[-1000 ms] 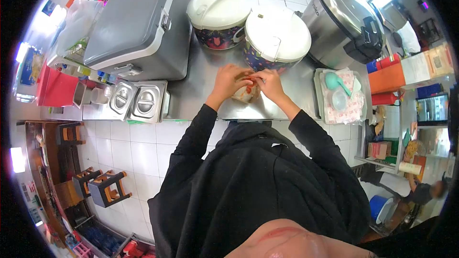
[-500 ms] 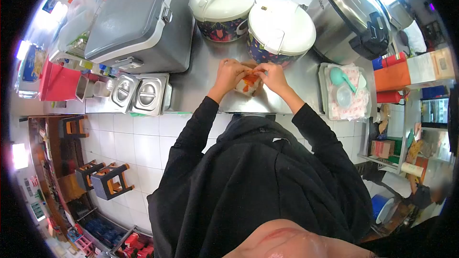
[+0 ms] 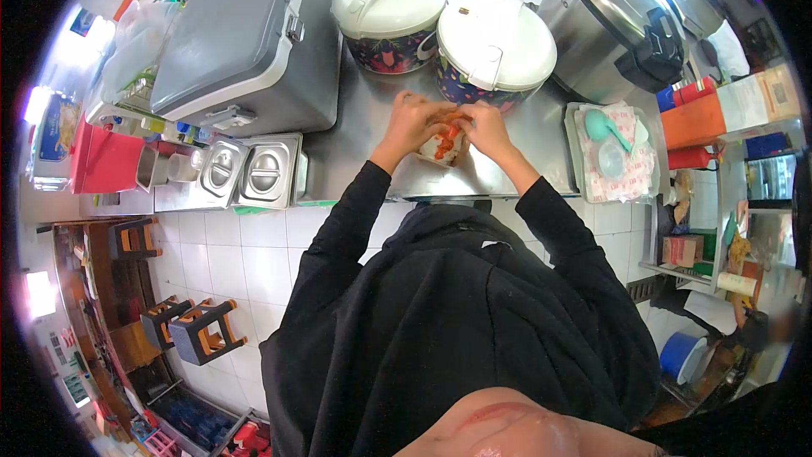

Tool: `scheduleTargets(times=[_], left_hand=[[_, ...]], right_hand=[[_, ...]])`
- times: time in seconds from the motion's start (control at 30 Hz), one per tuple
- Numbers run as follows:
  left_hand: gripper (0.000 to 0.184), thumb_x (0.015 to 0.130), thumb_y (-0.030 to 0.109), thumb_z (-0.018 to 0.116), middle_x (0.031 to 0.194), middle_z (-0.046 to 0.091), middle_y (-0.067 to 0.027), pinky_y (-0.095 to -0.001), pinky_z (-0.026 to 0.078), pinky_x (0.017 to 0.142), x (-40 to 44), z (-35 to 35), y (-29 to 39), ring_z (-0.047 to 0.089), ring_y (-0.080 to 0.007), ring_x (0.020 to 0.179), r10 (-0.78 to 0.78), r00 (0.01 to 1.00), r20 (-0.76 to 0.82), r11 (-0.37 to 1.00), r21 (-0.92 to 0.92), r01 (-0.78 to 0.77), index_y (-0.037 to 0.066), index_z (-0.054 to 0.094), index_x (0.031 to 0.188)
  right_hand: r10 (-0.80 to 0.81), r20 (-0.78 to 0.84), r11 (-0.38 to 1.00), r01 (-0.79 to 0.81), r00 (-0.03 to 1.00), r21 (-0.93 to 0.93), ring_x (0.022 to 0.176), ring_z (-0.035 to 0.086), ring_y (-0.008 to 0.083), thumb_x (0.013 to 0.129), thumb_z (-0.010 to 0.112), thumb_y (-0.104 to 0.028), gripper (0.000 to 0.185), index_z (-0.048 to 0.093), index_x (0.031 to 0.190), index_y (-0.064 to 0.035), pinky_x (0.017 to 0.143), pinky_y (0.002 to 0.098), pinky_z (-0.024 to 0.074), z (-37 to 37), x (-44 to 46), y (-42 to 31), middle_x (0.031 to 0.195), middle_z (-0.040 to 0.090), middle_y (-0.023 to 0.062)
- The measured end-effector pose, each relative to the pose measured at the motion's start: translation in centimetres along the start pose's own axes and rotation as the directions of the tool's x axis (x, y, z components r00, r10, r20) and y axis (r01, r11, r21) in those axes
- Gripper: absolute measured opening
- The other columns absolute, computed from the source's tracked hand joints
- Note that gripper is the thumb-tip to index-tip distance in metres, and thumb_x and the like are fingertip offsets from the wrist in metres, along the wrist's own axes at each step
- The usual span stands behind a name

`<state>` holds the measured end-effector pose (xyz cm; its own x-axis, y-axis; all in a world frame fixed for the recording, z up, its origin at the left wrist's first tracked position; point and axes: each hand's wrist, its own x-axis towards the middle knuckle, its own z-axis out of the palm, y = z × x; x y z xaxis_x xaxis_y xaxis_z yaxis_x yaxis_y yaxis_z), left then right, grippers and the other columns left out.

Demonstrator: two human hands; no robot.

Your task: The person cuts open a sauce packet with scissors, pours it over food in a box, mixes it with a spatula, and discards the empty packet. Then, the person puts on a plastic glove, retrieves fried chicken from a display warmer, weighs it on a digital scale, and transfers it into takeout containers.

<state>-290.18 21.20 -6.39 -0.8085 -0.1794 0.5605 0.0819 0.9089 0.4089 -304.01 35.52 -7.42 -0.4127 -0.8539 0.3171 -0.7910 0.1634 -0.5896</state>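
A small pale container of food [image 3: 441, 145] topped with orange-red pieces rests on the steel counter [image 3: 364, 110], near its front edge. My left hand [image 3: 412, 125] is on its left and upper side, fingers bent inward at the rim. From the right, my right hand [image 3: 485, 130] pinches at the upper rim, its fingertips close to those of my left hand. What lies between the fingertips is too small to make out. Behind the hands stands a patterned pot with a white lid [image 3: 496, 51].
A second lidded pot [image 3: 389, 8] and a grey cooler box [image 3: 245, 34] stand behind left, a steel cooker [image 3: 605, 25] behind right. Steel lidded pans [image 3: 266, 171] lie left. At right, a paper-lined tray [image 3: 622, 182] holds a turquoise spoon [image 3: 602, 127]. A person [image 3: 748, 338] is at far right.
Both hands stay at the container. My left hand's fingers have shifted over its top toward my right hand. The whole view has moved slightly.
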Motion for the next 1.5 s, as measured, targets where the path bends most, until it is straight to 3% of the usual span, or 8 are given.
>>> scheduleTargets(times=[0.47, 0.53, 0.77, 0.97, 1.13, 1.23, 1.43, 1.5], left_hand=[[0.031, 0.074, 0.014, 0.069, 0.079, 0.066, -0.0027, -0.0441, 0.034, 0.092, 0.7, -0.8, 0.0, 0.059, -0.0212, 0.080, -0.020, 0.991, 0.129, 0.999, -0.024, 0.023, 0.020, 0.068, 0.104], [0.034, 0.073, 0.014, 0.070, 0.076, 0.064, -0.0036, -0.0432, 0.035, 0.092, 0.7, -0.7, 0.1, 0.059, -0.0216, 0.078, -0.002, 0.995, 0.099, 1.000, -0.020, 0.004, 0.021, 0.069, 0.106], [0.034, 0.072, 0.012, 0.070, 0.081, 0.066, -0.0024, -0.0435, 0.036, 0.091, 1.1, -1.3, 0.5, 0.059, -0.0199, 0.078, 0.032, 0.999, 0.033, 0.999, 0.021, -0.033, 0.018, 0.067, 0.105], [0.040, 0.072, 0.012, 0.070, 0.088, 0.067, -0.0019, -0.0452, 0.035, 0.092, 0.8, -0.4, -0.7, 0.060, -0.0213, 0.081, 0.014, 0.990, 0.139, 0.999, 0.043, -0.021, 0.018, 0.064, 0.111], [0.060, 0.070, 0.017, 0.074, 0.095, 0.068, -0.0011, -0.0477, 0.034, 0.093, 1.2, -1.2, 0.3, 0.060, -0.0211, 0.091, 0.011, 0.984, 0.177, 0.997, 0.079, -0.026, 0.021, 0.054, 0.127], [0.072, 0.069, 0.024, 0.077, 0.101, 0.068, -0.0004, -0.0494, 0.033, 0.096, 1.3, -2.3, 1.1, 0.058, -0.0207, 0.098, -0.060, 0.983, 0.175, 0.998, -0.003, 0.061, 0.022, 0.046, 0.135], [0.071, 0.073, 0.036, 0.076, 0.102, 0.067, 0.0026, -0.0536, 0.027, 0.102, -1.3, -3.8, -0.3, 0.058, -0.0220, 0.100, -0.298, 0.952, -0.071, 0.951, -0.107, 0.290, 0.019, 0.047, 0.135], [0.070, 0.071, 0.027, 0.079, 0.104, 0.067, -0.0009, -0.0433, 0.034, 0.098, -2.8, -4.3, -0.2, 0.058, -0.0194, 0.098, -0.371, 0.925, -0.089, 0.928, -0.073, 0.365, 0.013, 0.049, 0.133]], right_hand=[[-0.083, 0.106, 0.972, 0.104, 0.991, -0.211, 0.084, 0.059, 0.0303, 0.069, 0.069, -0.011, 0.023, 0.073, 0.092, -0.0133, 0.075, 0.0434, 0.0475, -0.2, 0.1, -0.9, 0.079, 0.064, 0.0130], [-0.109, 0.053, 0.974, 0.117, 0.993, -0.195, 0.077, 0.057, 0.0323, 0.070, 0.066, -0.005, 0.018, 0.069, 0.087, -0.0044, 0.069, 0.0426, 0.0471, -0.1, 0.1, -1.3, 0.075, 0.063, 0.0138], [-0.092, 0.054, 0.968, 0.102, 0.994, -0.230, 0.084, 0.056, 0.0360, 0.071, 0.064, -0.004, 0.020, 0.063, 0.091, -0.0020, 0.072, 0.0443, 0.0461, -0.1, 0.0, -1.9, 0.084, 0.060, 0.0188], [-0.070, 0.043, 0.960, 0.079, 0.997, -0.269, 0.094, 0.055, 0.0289, 0.072, 0.064, -0.009, 0.022, 0.063, 0.093, -0.0038, 0.081, 0.0422, 0.0429, -1.3, -0.5, -3.7, 0.086, 0.062, 0.0102], [-0.162, -0.036, 0.956, 0.148, 0.986, -0.253, 0.084, 0.056, 0.0263, 0.071, 0.063, -0.008, 0.018, 0.064, 0.089, -0.0079, 0.075, 0.0413, 0.0416, -0.8, -0.8, -2.7, 0.079, 0.060, 0.0060], [-0.202, -0.190, 0.974, 0.176, 0.961, -0.146, 0.079, 0.056, 0.0268, 0.071, 0.061, -0.005, 0.015, 0.065, 0.086, -0.0089, 0.073, 0.0413, 0.0416, -0.6, -1.1, -2.2, 0.078, 0.061, 0.0053], [-0.127, -0.164, 0.985, 0.105, 0.978, -0.139, 0.077, 0.057, 0.0276, 0.071, 0.060, -0.002, 0.017, 0.065, 0.085, -0.0099, 0.071, 0.0414, 0.0429, 0.5, -1.9, -0.8, 0.076, 0.062, 0.0064], [-0.146, -0.222, 0.986, 0.125, 0.964, -0.105, 0.076, 0.057, 0.0278, 0.072, 0.060, -0.002, 0.016, 0.064, 0.084, -0.0098, 0.069, 0.0420, 0.0430, 0.2, -1.5, -1.3, 0.076, 0.062, 0.0061]])
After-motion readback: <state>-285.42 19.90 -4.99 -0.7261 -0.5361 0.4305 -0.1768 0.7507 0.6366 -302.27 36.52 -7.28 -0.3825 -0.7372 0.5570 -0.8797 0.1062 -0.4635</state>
